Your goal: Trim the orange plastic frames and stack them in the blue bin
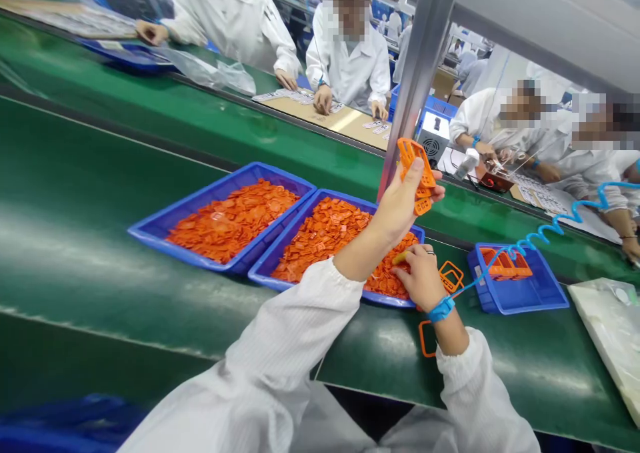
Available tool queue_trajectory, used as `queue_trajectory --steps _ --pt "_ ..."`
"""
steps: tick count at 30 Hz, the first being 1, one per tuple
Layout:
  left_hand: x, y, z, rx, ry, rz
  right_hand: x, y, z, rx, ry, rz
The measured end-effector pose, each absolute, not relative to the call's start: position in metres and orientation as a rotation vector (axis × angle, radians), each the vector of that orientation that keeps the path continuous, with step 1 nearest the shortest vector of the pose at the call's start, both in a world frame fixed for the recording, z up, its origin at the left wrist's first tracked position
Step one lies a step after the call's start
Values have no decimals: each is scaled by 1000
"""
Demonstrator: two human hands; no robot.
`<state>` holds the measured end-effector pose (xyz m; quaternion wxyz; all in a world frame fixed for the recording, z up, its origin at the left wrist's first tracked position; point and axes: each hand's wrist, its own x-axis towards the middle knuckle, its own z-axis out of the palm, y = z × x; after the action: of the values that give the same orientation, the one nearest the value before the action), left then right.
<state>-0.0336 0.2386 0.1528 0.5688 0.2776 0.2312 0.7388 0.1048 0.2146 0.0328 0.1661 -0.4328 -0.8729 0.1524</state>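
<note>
Raised in front of the metal post, my left hand [400, 199] grips several orange plastic frames [415, 166]. My right hand [423, 273] is lower, over the right edge of a blue tray [260, 276] heaped with small orange pieces [325, 229]. Its fingers are bent, with something yellow at the fingertips; whether it holds a piece is too small to tell. A blue wrist strap [441, 309] with a coiled cord is on that wrist. Loose orange frames [451, 277] lie just right of my right hand, and another orange frame [427, 339] lies below it.
Another blue tray [145, 231] of orange pieces stands to the left. A blue bin [525, 305] with orange frames stands at the right, beside a plastic-wrapped bundle [605, 326]. The metal post [417, 73] rises behind the trays. Several people in white work across the green bench [115, 293].
</note>
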Motion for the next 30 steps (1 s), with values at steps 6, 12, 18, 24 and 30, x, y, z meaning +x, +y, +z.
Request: queue_trajectory --steps 6,12,18,24,30 --pt "-31 240 152 669 584 1704 111 218 42 -1131 -2571 498" --pt "-30 243 148 684 621 1686 110 217 40 -1152 -2583 402" --pt "-30 243 152 616 602 1676 106 213 42 -1136 -2679 352" --pt "-28 246 151 593 613 1668 102 210 43 -1172 -2701 286" --pt "-28 246 147 611 596 1668 99 209 41 -1186 -2712 308"
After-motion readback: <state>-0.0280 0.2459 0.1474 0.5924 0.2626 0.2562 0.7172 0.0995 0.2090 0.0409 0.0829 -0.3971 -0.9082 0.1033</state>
